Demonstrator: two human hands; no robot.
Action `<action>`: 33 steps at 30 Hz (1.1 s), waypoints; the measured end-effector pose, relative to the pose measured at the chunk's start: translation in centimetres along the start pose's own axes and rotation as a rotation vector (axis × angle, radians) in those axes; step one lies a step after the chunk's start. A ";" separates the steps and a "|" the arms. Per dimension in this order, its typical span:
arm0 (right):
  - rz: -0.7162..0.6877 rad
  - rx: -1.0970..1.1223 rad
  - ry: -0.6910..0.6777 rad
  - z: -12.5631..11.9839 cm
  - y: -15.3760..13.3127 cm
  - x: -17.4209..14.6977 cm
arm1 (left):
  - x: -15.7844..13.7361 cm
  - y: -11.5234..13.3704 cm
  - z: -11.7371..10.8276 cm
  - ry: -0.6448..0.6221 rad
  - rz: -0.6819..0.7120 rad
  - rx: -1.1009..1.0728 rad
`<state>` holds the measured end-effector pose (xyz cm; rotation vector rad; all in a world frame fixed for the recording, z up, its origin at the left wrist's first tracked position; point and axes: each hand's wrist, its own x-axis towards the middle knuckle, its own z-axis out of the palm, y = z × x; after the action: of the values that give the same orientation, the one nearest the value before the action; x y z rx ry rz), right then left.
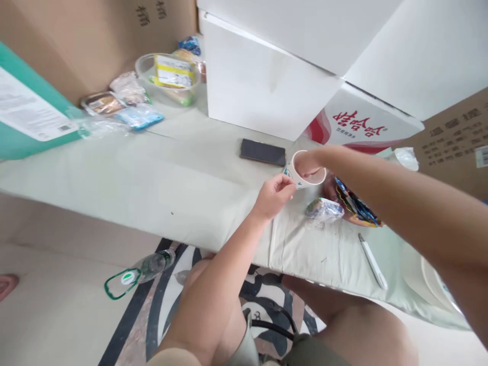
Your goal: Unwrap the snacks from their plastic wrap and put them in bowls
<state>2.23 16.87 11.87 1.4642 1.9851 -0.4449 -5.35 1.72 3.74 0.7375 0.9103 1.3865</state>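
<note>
Presumably for steadiness, left hand (275,195) pinches paper cup (301,183), fingers narrow; right hand (308,161) inside, finger state indeterminable.

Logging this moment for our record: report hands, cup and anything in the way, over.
Left hand at side of paper cup. Right hand inside it, contents unclear. Phone and wrapped packet nearby, neither blocking.

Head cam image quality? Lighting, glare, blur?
Head view: bright, diffuse light, only soft shadows on the pale cloth-covered table; fine print on the teal-and-white package smeared, unreadable; small highlights on the crumpled clear plastic wrapper; no strong glare on the black rectangular phone.
</note>
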 end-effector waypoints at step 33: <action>-0.825 0.234 0.447 0.7 -27.9 7.5 | -2.1 5.4 -5.8 0.591 -0.358 -1.174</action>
<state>-25.21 12.75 3.85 0.8384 2.9627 -0.7566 -12.99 -0.45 5.84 -0.7183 0.4591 1.5203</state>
